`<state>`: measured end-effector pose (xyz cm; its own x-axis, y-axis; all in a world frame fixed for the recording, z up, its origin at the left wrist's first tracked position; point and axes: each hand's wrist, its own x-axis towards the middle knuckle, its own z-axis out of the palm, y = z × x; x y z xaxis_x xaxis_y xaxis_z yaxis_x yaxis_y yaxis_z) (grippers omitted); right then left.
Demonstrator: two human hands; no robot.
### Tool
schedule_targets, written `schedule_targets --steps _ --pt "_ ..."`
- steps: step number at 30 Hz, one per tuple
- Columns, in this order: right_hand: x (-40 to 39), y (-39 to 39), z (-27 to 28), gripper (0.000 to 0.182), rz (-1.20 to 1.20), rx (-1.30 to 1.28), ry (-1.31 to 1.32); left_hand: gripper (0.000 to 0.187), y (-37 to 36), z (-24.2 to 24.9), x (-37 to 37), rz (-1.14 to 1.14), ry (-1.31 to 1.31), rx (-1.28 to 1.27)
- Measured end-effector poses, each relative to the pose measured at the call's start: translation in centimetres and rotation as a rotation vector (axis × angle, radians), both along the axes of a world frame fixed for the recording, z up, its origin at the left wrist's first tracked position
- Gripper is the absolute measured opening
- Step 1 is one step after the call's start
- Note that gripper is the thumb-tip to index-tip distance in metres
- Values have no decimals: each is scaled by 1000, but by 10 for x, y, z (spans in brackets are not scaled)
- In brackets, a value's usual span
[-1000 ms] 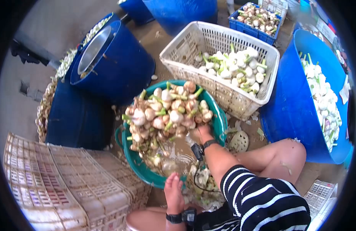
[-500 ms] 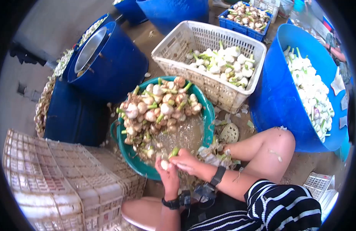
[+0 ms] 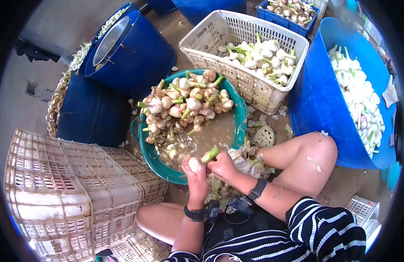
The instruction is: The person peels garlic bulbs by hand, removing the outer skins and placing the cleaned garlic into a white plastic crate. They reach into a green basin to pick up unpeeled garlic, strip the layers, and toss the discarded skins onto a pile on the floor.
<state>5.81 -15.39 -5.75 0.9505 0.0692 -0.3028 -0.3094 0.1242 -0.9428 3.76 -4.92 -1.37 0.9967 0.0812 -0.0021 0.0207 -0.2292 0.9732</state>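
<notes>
My left hand [image 3: 196, 178] holds the white bulb of a garlic head [image 3: 195, 163], with its fingers round it. Beside it my right hand [image 3: 222, 167] is closed at the green stem [image 3: 210, 154]; whether a peel is pinched there is too small to tell. Both hands are over the near rim of a green tub [image 3: 241, 126], which holds murky water and a heap of unpeeled garlic [image 3: 175, 105]. Loose peelings [image 3: 250, 166] lie by the tub, right of my right hand.
A white crate [image 3: 254, 89] of cleaned garlic stands behind the tub. On the right is a large blue tub [image 3: 306, 91] with white garlic. Blue barrels [image 3: 140, 56] and stacked crates [image 3: 79, 174] line the left. A perforated shoe [image 3: 264, 136] is near my knee.
Both hands have moved up and slightly right in the view with the garlic, and its green stem now shows more fully. The surroundings have shifted with the camera.
</notes>
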Motion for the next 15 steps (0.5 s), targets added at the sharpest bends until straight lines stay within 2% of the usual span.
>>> schedule_targets --steps 1,2,3,4,6,7,9,10,11,13,14,15 --pt "-1 -2 4 15 1 1 2 34 -4 7 0 -4 -21 32" --pt "-1 -3 8 14 -30 123 -12 34 -2 4 1 2 -20 32" --pt "-2 -4 12 13 -63 248 -25 35 4 -1 4 39 180 -222" --pt "-2 -6 19 13 -60 251 -22 38 7 -4 5 78 380 -477" --pt "0 -10 28 10 21 520 162 44 8 -8 6 78 337 -331" --pt "-1 -11 27 10 16 522 169 44 6 -10 6 69 285 -256" --pt "-1 -12 25 20 133 241 86 43 3 -9 3 51 279 -250" --pt "1 -16 29 20 156 -111 -106 42 1 -5 4 38 262 -245" --pt "1 -16 27 20 153 -111 -105 42 0 0 6 36 262 -244" --pt "-2 -15 17 19 10 -201 -361 39 3 10 8 -11 497 -304" --pt "-2 -15 11 19 13 -200 -358 39 6 13 10 28 632 -483" --pt "1 -17 5 18 -28 -248 -470 48 15 18 11 -103 799 -622"
